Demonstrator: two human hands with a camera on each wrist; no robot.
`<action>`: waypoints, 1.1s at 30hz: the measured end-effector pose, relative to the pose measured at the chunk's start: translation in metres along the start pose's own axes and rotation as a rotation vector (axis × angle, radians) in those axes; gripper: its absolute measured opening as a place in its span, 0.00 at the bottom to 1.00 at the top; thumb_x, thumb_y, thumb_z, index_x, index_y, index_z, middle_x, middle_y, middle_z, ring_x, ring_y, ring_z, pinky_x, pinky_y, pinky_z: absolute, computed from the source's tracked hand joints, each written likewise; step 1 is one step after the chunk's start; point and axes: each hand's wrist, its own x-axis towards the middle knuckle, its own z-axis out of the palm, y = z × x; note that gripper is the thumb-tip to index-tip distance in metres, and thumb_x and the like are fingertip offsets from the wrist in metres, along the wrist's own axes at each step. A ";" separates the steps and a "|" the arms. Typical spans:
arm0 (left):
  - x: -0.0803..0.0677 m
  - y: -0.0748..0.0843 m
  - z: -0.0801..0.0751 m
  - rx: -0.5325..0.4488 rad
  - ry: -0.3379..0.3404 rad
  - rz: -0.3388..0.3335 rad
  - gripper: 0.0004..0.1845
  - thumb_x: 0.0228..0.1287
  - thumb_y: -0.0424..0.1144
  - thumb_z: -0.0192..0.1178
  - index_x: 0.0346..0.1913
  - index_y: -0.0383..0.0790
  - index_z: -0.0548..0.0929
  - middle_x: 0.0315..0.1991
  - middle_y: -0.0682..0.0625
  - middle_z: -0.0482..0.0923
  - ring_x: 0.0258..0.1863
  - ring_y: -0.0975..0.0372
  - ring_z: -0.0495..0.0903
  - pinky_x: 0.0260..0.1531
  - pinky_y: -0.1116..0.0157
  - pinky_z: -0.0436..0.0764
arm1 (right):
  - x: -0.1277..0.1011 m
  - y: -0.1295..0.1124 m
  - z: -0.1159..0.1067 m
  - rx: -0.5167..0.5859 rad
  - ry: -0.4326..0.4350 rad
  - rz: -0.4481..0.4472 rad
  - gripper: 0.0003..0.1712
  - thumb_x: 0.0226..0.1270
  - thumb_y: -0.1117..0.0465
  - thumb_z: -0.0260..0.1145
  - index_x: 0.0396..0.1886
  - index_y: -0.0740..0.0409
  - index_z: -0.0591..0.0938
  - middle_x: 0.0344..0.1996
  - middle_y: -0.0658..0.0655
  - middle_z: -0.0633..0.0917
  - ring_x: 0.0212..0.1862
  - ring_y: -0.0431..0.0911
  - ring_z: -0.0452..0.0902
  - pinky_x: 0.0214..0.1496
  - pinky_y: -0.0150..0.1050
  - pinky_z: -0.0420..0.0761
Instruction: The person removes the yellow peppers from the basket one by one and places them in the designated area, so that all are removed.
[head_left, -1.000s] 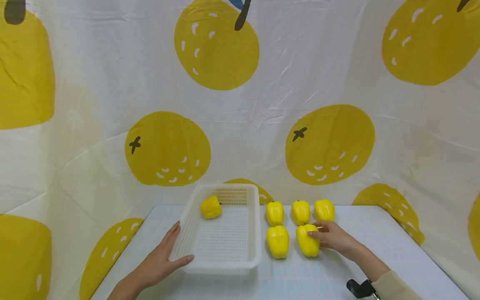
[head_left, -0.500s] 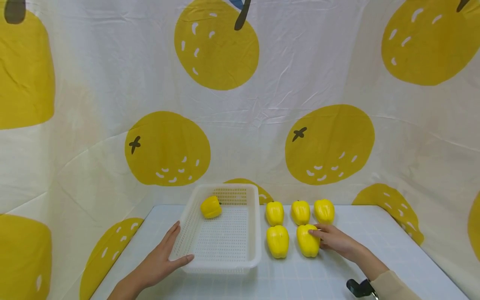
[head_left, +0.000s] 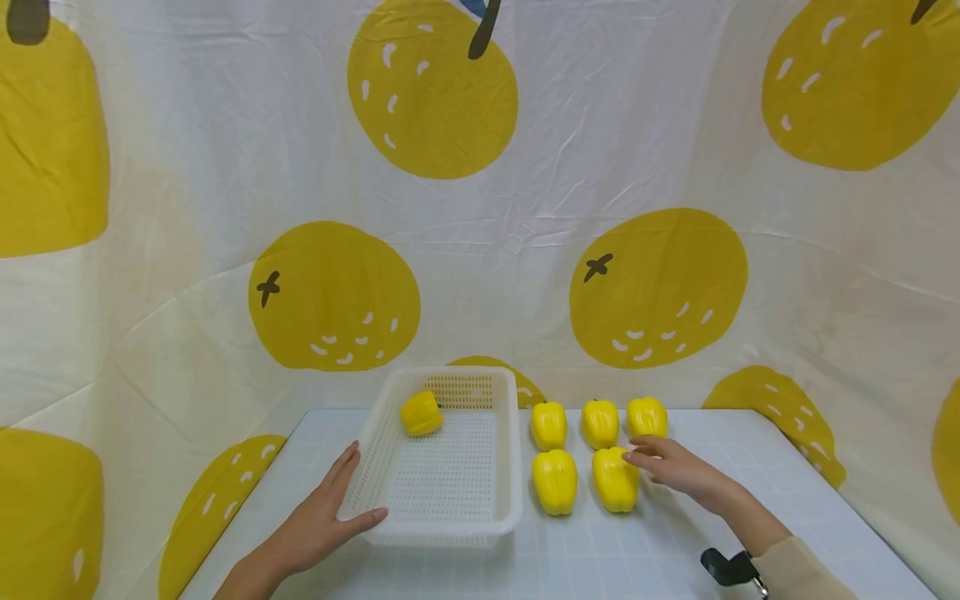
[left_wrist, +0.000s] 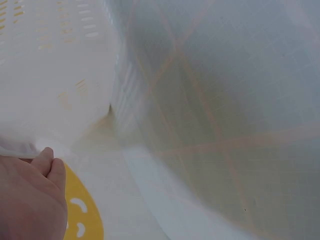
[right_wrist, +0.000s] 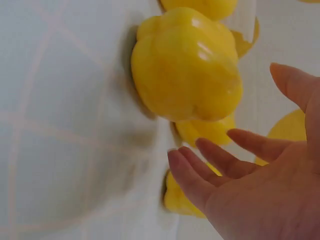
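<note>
Lifting off the front-right pepper [head_left: 615, 491] at lower centre, your right hand [head_left: 675, 468] spreads its fingers; your left hand [head_left: 318, 521] stays flat against the basket [head_left: 501, 467].

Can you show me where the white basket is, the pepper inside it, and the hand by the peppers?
white basket [head_left: 510, 467], head view, on its right rim.
pepper in the basket [head_left: 421, 413], head view, middle of its body.
right hand [head_left: 678, 468], head view, back of the hand.

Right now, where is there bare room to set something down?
The white perforated basket floor is bare nearer than its single yellow pepper. The table is bare nearer than the five-pepper cluster. Crowded: between basket and right hand.
</note>
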 end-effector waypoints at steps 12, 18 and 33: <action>-0.001 0.001 0.000 -0.008 0.013 0.010 0.61 0.62 0.70 0.62 0.83 0.40 0.43 0.84 0.44 0.36 0.79 0.40 0.50 0.70 0.33 0.57 | -0.006 -0.026 -0.008 -0.100 0.023 -0.039 0.50 0.72 0.34 0.61 0.76 0.69 0.63 0.72 0.74 0.67 0.70 0.71 0.64 0.63 0.72 0.71; -0.001 0.000 0.001 -0.017 0.010 0.018 0.61 0.62 0.70 0.62 0.83 0.40 0.43 0.84 0.44 0.37 0.79 0.40 0.50 0.70 0.32 0.57 | -0.007 -0.041 0.000 -0.108 0.022 -0.066 0.47 0.72 0.36 0.63 0.76 0.66 0.65 0.71 0.74 0.69 0.68 0.70 0.67 0.62 0.69 0.73; -0.002 0.001 0.001 -0.013 0.013 0.020 0.62 0.61 0.72 0.61 0.83 0.39 0.44 0.84 0.44 0.38 0.79 0.41 0.50 0.71 0.33 0.57 | 0.005 -0.099 0.034 -0.074 -0.027 -0.206 0.42 0.70 0.40 0.67 0.75 0.57 0.69 0.72 0.64 0.71 0.70 0.62 0.69 0.64 0.62 0.76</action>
